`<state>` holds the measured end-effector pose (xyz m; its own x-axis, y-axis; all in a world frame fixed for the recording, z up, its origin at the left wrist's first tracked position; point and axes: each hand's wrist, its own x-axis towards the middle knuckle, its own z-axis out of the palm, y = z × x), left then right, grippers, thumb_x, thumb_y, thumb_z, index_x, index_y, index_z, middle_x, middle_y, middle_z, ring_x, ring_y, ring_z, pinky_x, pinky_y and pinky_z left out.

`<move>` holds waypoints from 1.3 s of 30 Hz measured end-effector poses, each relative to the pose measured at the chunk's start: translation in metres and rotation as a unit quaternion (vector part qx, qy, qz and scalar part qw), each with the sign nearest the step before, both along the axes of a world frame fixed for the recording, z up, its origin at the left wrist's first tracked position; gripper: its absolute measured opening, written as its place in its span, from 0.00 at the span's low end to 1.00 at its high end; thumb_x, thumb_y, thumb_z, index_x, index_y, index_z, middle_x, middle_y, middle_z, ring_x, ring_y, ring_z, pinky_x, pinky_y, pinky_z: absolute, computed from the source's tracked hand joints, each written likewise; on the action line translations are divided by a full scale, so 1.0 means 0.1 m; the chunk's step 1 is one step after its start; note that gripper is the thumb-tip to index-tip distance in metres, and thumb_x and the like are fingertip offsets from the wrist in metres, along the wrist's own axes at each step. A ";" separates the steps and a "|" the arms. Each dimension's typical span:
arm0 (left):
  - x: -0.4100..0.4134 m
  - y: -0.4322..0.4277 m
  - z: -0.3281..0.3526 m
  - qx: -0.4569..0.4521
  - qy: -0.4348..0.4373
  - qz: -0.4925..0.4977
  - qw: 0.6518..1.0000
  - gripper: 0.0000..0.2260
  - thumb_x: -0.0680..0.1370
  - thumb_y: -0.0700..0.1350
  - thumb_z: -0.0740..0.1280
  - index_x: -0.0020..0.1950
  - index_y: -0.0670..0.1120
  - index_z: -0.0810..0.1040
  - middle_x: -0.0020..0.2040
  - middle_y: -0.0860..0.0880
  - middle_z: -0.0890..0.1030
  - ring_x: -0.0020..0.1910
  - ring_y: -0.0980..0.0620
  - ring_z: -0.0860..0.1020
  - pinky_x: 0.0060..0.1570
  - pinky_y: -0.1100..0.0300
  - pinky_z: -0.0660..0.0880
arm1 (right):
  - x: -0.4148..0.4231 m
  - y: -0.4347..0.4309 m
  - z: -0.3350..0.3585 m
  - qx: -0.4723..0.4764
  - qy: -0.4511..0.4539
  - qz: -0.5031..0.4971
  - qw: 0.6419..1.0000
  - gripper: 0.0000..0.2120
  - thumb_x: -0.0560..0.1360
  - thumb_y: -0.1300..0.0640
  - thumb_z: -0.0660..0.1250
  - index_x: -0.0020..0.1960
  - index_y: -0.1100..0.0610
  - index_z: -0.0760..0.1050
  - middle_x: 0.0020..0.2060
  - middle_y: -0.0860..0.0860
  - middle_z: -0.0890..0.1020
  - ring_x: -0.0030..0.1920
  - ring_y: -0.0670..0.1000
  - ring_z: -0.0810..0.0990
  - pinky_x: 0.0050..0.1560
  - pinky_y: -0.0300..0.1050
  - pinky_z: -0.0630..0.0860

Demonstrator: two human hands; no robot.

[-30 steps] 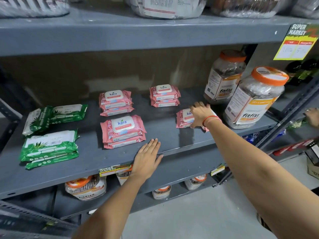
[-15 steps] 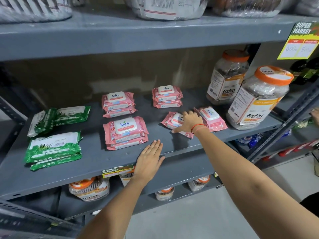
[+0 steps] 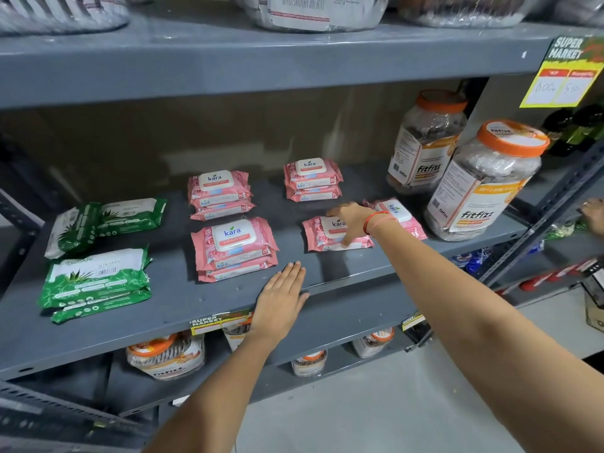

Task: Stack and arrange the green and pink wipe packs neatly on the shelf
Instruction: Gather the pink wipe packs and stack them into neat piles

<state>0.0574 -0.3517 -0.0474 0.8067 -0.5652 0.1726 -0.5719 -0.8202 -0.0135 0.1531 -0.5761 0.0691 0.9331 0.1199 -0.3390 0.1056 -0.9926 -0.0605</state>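
Pink wipe packs lie on the grey shelf in three stacks: back left, front left and back middle. My right hand grips a single pink wipe pack lying flat right of the front stack. Another loose pink pack sits behind my wrist, slanted. Green wipe packs sit at the left: a front stack, a flat back pack and a tilted one leaning on it. My left hand rests flat on the shelf's front edge, holding nothing.
Two large orange-lidded jars stand at the shelf's right end, close to the loose pink pack. Another person's hand shows at the far right. More jars stand on the shelf below. A price tag hangs at upper right.
My right hand has dragged one pink pack leftward away from the jars and straightened it, leaving the other pack behind. My left hand stays on the shelf edge.
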 end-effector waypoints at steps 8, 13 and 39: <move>0.01 -0.01 -0.01 0.015 -0.002 -0.001 1.000 0.25 0.83 0.54 0.47 0.76 0.44 0.49 0.78 0.47 0.53 0.76 0.51 0.51 0.73 0.57 0.46 | -0.02 -0.03 -0.05 0.036 0.019 0.020 0.999 0.41 0.66 0.63 0.76 0.73 0.50 0.61 0.70 0.54 0.71 0.69 0.59 0.70 0.69 0.56 0.68; 0.01 -0.01 -0.01 0.018 0.000 -0.001 1.000 0.25 0.83 0.54 0.48 0.76 0.44 0.49 0.77 0.47 0.54 0.76 0.50 0.52 0.73 0.56 0.47 | -0.02 -0.04 -0.05 0.040 0.019 0.024 0.999 0.41 0.66 0.64 0.76 0.73 0.51 0.61 0.69 0.55 0.72 0.68 0.60 0.71 0.68 0.57 0.68; -0.05 -0.02 0.03 0.010 0.011 0.006 1.000 0.29 0.81 0.59 0.49 0.76 0.45 0.48 0.78 0.47 0.52 0.76 0.50 0.51 0.73 0.56 0.45 | -0.33 -0.74 -0.31 0.122 -0.141 -0.432 0.882 0.42 0.68 0.41 0.72 0.71 0.61 0.59 0.67 0.61 0.69 0.68 0.62 0.67 0.66 0.57 0.68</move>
<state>0.0526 -0.3536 -0.0447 0.8168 -0.5588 0.1435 -0.5626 -0.8265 -0.0165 0.1204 -0.6500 0.0381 0.7547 -0.6407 -0.1415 -0.6397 -0.6708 -0.3753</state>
